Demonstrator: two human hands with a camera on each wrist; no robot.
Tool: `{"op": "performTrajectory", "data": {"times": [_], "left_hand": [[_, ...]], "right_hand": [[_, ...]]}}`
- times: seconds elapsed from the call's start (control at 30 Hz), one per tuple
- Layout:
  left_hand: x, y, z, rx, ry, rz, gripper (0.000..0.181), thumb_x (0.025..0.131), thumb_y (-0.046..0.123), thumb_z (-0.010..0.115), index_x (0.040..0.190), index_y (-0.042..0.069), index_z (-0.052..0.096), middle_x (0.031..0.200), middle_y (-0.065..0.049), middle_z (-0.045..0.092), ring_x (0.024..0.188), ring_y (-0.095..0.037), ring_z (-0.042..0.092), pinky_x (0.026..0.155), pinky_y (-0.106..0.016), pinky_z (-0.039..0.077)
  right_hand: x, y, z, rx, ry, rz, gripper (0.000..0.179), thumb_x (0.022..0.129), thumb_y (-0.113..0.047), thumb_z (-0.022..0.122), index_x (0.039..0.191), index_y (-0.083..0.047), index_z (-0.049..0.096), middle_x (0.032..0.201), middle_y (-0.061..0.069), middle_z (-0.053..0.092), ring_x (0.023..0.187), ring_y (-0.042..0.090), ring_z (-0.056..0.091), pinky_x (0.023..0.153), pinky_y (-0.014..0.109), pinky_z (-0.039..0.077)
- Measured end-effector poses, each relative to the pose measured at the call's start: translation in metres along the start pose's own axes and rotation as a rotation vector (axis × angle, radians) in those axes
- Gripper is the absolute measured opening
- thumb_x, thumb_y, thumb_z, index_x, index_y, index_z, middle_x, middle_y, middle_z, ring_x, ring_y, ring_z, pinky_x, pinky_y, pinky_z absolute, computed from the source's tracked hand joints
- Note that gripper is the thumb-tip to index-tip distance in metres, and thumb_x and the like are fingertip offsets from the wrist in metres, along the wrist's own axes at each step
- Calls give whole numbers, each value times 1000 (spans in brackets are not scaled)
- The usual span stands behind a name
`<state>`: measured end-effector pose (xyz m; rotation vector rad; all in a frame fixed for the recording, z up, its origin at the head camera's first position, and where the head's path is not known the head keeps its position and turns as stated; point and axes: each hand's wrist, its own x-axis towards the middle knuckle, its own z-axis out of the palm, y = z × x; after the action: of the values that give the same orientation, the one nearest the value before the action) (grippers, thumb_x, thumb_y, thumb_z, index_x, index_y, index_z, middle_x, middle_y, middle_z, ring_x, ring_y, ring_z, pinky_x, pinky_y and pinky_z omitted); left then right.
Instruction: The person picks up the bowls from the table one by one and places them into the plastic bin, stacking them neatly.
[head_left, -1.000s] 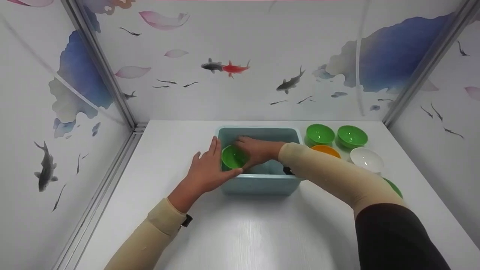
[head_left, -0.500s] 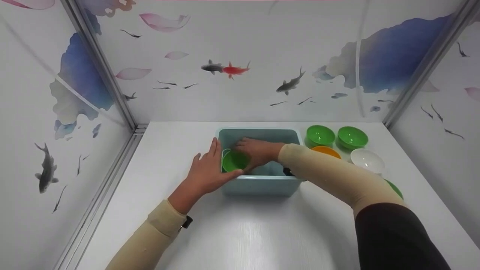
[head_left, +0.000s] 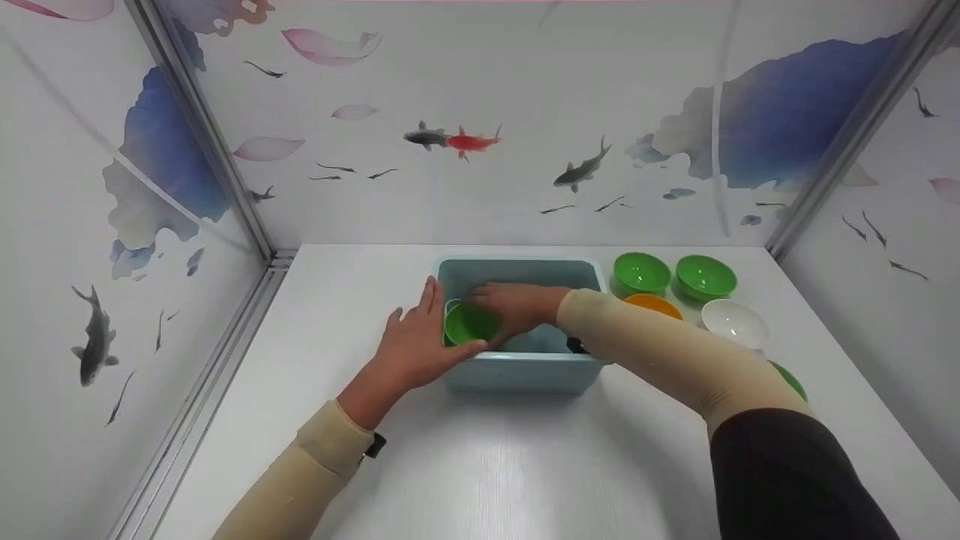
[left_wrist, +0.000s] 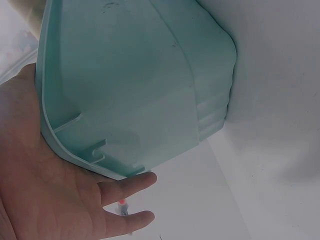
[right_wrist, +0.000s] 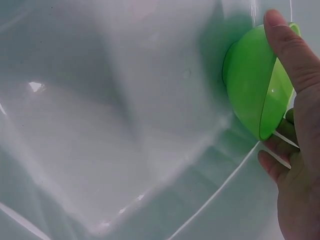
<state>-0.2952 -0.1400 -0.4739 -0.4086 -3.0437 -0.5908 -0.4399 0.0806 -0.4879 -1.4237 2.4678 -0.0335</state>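
Note:
Inside a light blue plastic bin (head_left: 525, 373), my right hand (head_left: 517, 306) grips a green bowl (head_left: 471, 324) near the left wall. Its thumb lies on the outside of the bowl and its fingers are at the rim in the right wrist view. A thin white curved edge shows just behind the bowl in the head view. My left hand (head_left: 412, 341) rests at the bin's front left corner, thumb along the front rim and fingers stretched out beside the left wall. In the left wrist view the palm lies against the bin's rim (left_wrist: 46, 105).
Right of the bin stand two green bowls (head_left: 641, 272) at the back, an orange bowl (head_left: 654, 304) partly behind the right sleeve, and a white bowl (head_left: 735, 322). Another green bowl (head_left: 789, 381) is mostly hidden by that arm. Printed white walls enclose the white table (head_left: 480, 465).
The green bowl in my right hand has sunk slightly and come a little toward me inside the bin. The white edge behind it has come into view. My left hand has stayed put.

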Motion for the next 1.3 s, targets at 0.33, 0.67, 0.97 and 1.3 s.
{"op": "performTrajectory", "data": {"times": [0.33,0.67,0.97,1.3], "left_hand": [[0,1,-1,-7,4,-3,133,93,92,52,176,-2,8,184,-18,9,159,-44,40,130,-68,20],[1,0,-1,-3,-5,6,131,94,91,52,176,-2,8,185,-18,9,162,-38,38,129,-68,22],[-2,1,-1,-5,-9,-15,131,94,90,54,176,-2,10,185,-19,9,157,-45,43,130,-68,21],[-1,3,-2,-29,0,-8,130,93,88,57,175,-2,11,184,-19,10,155,-47,45,130,-68,21]], "right_hand": [[-2,-2,-13,45,7,5,106,88,-54,93,170,-9,43,166,8,51,150,27,48,126,47,39],[-33,4,-52,106,23,101,93,91,-53,90,161,-3,55,158,14,60,146,33,56,123,50,43],[-85,5,-84,268,155,138,65,102,-41,82,151,-2,64,147,18,68,132,35,67,114,55,52],[-161,22,-82,399,369,161,52,107,-39,76,150,-12,67,143,13,71,124,29,69,108,56,56]]}}
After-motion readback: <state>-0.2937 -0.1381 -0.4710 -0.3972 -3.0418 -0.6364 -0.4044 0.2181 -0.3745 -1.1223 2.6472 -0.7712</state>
